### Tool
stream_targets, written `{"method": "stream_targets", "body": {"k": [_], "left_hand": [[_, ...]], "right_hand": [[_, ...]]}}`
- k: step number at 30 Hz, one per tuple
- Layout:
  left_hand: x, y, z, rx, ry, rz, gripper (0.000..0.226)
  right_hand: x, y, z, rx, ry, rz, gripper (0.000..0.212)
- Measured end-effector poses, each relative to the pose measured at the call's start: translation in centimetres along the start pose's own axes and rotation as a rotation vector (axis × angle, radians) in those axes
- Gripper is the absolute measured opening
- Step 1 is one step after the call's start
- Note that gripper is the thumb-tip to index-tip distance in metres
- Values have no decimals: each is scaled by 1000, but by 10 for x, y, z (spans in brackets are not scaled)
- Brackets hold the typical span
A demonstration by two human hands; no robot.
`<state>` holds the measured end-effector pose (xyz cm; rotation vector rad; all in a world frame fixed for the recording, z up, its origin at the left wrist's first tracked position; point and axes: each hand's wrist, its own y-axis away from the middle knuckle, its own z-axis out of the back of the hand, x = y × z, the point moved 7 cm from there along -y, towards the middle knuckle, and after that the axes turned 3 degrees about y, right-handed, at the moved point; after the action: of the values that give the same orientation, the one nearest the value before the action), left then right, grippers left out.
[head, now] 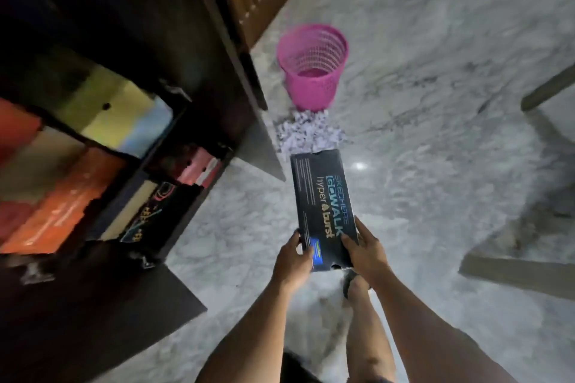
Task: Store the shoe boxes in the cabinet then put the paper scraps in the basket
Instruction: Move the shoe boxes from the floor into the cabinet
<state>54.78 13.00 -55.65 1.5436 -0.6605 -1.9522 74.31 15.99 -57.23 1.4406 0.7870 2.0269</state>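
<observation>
**Dark shoe box held in both hands beside the open cabinet**

The left hand (292,255) and right hand (364,250) grip the near end of a dark shoe box (322,199) above the marble floor (435,165). The cabinet (102,134) stands open to the left, boxes inside. Paper scraps (306,132) lie heaped against the pink basket (311,67).

Matt cardboard shoe box (322,205); pink plastic lattice basket (312,67); glossy marble floor (435,71); paper scraps (308,132).
</observation>
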Motion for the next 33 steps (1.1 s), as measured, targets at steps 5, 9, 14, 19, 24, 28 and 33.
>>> {"method": "stream_targets", "body": {"k": [5, 9, 14, 19, 24, 28, 33], "left_hand": [[-13, 75, 152, -155, 111, -84, 34], [-56, 100, 259, -314, 140, -146, 34], [-114, 89, 360, -412, 315, -92, 38], [-149, 44, 433, -499, 448, -36, 54], [-165, -16, 482, -628, 669, 16, 55], [-177, -57, 516, -761, 830, -3, 52], [-185, -75, 533, -898, 942, 8, 45]], "right_hand": [[104, 79, -108, 146, 75, 158, 55], [219, 118, -185, 235, 107, 307, 43], [345, 129, -258, 242, 234, 484, 35], [426, 72, -342, 309, 286, 545, 43], [463, -69, -425, 329, 379, 568, 51], [524, -40, -449, 264, 446, 631, 40], [563, -30, -478, 259, 475, 667, 43]]}}
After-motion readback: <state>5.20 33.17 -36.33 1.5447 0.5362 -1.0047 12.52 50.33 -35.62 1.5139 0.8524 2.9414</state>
